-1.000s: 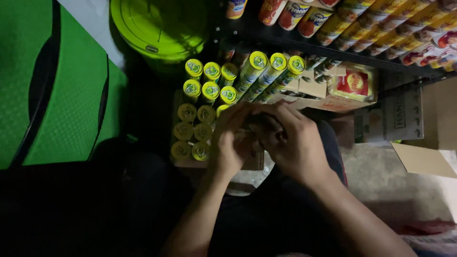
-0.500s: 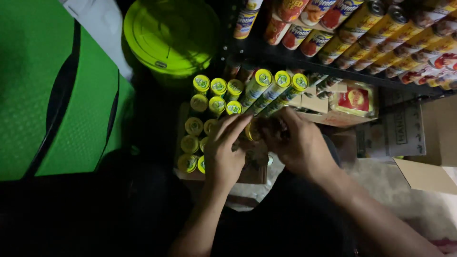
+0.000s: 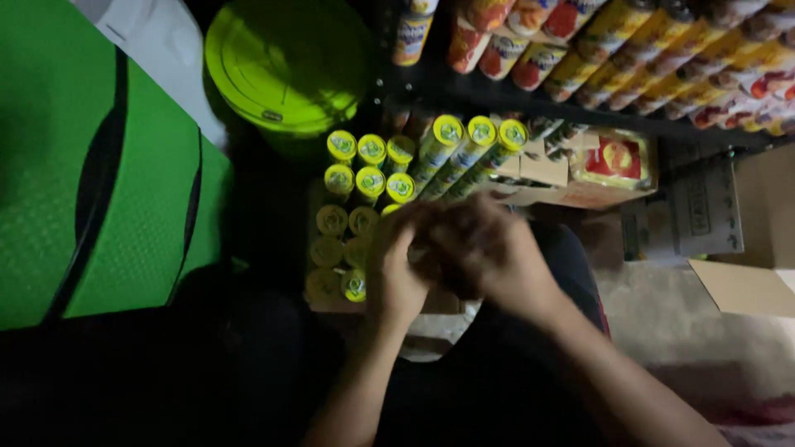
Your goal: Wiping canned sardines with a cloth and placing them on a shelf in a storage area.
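My left hand [image 3: 396, 269] and my right hand [image 3: 490, 248] are pressed close together, blurred, just above an open carton [image 3: 319, 302] packed with upright cans with yellow lids [image 3: 364, 180]. Their fingers curl toward each other over the carton's right side. Whether anything is between them is hidden by the blur and the dark. Three tall tubes with yellow lids [image 3: 468, 153] lean diagonally against the carton's far right, just beyond my fingertips.
A lime-green round bucket lid [image 3: 286, 62] sits beyond the carton. A large green panel [image 3: 83, 165] fills the left. A dark shelf [image 3: 530, 101] above holds rows of colourful cans [image 3: 662, 58]. A red-labelled box [image 3: 613, 161] and cardboard cartons [image 3: 745, 285] lie to the right.
Both hands stay together over the carton and have shifted slightly nearer and to the right, now blurred by motion. The view has tilted a little.
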